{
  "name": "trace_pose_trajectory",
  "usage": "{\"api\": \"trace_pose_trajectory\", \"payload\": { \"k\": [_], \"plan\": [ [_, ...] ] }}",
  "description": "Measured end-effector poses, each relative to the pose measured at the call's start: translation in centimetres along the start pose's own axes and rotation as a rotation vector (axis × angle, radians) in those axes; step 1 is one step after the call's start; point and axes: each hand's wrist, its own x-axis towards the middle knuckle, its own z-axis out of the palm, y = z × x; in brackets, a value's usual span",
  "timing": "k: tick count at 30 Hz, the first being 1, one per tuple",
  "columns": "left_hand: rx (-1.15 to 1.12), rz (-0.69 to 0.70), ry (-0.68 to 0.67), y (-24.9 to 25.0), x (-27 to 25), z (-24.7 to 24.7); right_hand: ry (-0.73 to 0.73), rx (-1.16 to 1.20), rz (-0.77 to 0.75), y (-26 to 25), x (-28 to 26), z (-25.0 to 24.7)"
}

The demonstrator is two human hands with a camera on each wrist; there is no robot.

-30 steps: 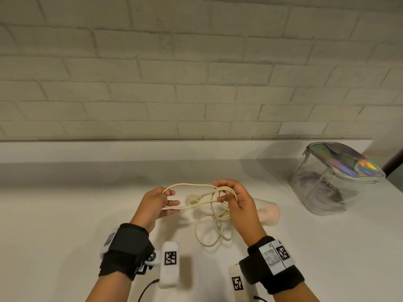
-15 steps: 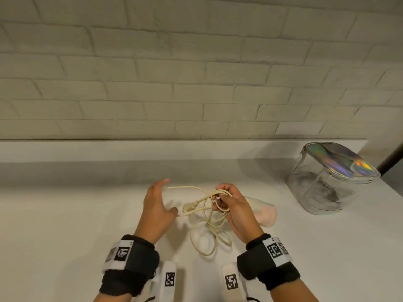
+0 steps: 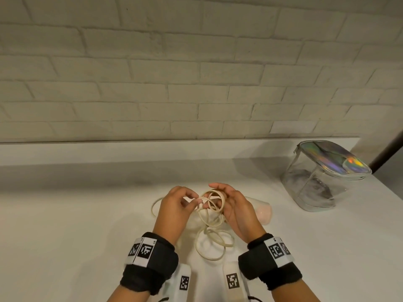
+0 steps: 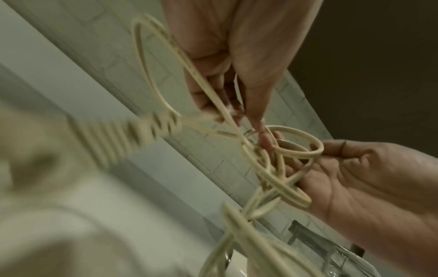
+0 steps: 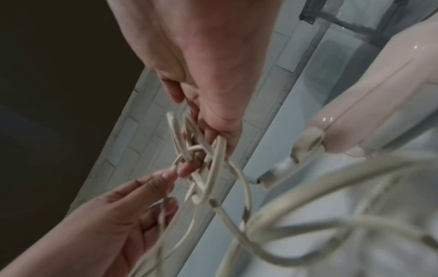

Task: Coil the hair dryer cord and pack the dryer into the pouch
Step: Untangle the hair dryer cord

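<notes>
Cord (image 3: 214,207) loops gathered in right hand (image 3: 236,211) grip; strand pinched by left hand (image 3: 174,209). Dryer (image 5: 369,105) handle seen clearly only by right wrist; pouch (image 3: 322,179) far right on surface (image 3: 65,225).

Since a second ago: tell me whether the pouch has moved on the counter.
No. The pouch stands at the same spot by the counter's back right corner under the brick wall; its small shifts in frame match the wall's, so the head camera moved.
</notes>
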Motion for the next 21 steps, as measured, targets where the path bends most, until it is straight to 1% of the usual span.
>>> {"api": "trace_pose_trajectory", "payload": {
  "k": [2, 4, 6, 8, 11, 12, 14, 16, 18, 19, 21],
  "plan": [
    [-0.003, 0.041, 0.062, 0.4, 0.0, -0.4, -0.008, -0.097, 0.034, -0.1, 0.2, -0.2],
    [0.009, 0.064, 0.037, 0.8, 0.0, -0.5, -0.027, -0.263, 0.025, 0.0, 0.4, -0.1],
    [0.047, 0.063, -0.018, 1.0, -0.3, -0.3, -0.035, -0.422, -0.029, 0.3, 0.3, 0.2],
    [0.042, 0.030, -0.021, 1.1, -0.5, 0.2, -0.004, -0.504, -0.073, 0.4, 0.3, 0.6],
    [-0.113, -0.073, -0.011, 0.8, -0.7, 0.5, 0.095, -0.498, -0.122, 0.3, 0.6, 1.0],
    [-0.152, -0.100, -0.036, 0.6, -0.8, 0.5, 0.133, -0.556, -0.148, 0.2, 0.9, 1.0],
    [-0.181, -0.122, -0.109, 0.5, -0.9, 0.4, 0.164, -0.789, -0.185, -0.1, 1.1, 0.9],
    [-0.232, -0.145, -0.140, 0.6, -1.0, 0.1, 0.097, -0.949, -0.175, -0.5, 1.1, 1.2],
    [-0.253, -0.162, -0.085, 0.1, -0.8, -0.5, 0.030, -0.955, -0.175, -0.7, 0.8, 1.3],
    [-0.247, -0.169, -0.033, -0.5, -0.7, -0.9, 0.033, -0.922, -0.188, -1.0, 0.7, 1.1],
    [-0.216, -0.187, 0.052, -2.0, -0.3, -1.7, 0.095, -0.788, -0.196, -1.7, 0.7, 0.3]
  ]
}}
